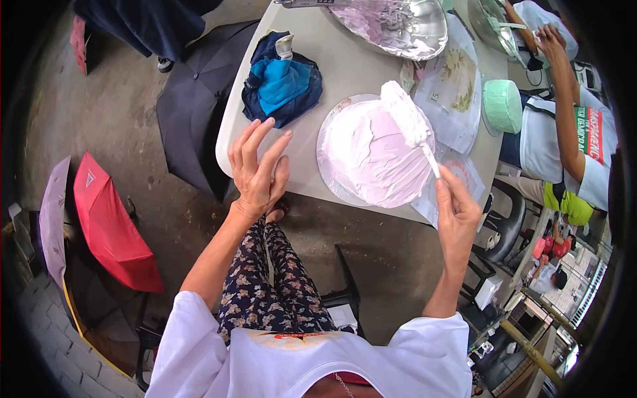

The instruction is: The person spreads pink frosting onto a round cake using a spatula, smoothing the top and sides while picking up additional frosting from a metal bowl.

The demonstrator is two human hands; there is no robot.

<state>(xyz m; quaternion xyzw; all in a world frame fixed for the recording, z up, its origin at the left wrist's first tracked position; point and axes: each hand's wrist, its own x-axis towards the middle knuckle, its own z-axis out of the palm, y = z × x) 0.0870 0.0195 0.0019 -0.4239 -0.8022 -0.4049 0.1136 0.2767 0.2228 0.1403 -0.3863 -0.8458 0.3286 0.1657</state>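
Note:
A dome-shaped cake [371,159] covered in pale pink frosting stands on a round board at the table's near edge. My right hand [456,209] pinches the thin white handle of a spatula [433,162]. Thick pale frosting coats the spatula's blade and hides its shape; the blade lies over the cake's right side, and whether it touches cannot be told. Left of the cake, my left hand [257,169] hovers by the table corner, fingers spread, holding nothing. Just beyond its fingertips lies a crumpled dark and bright blue cloth [282,83].
On the white table [342,69], a metal bowl [424,30] smeared with pink frosting sits at the far side. Printed sheets [454,86] lie right of the cake, beside a green frosted cake [502,106]. Another person [561,142] works at right. Black [199,99] and red umbrellas [109,225] stand left.

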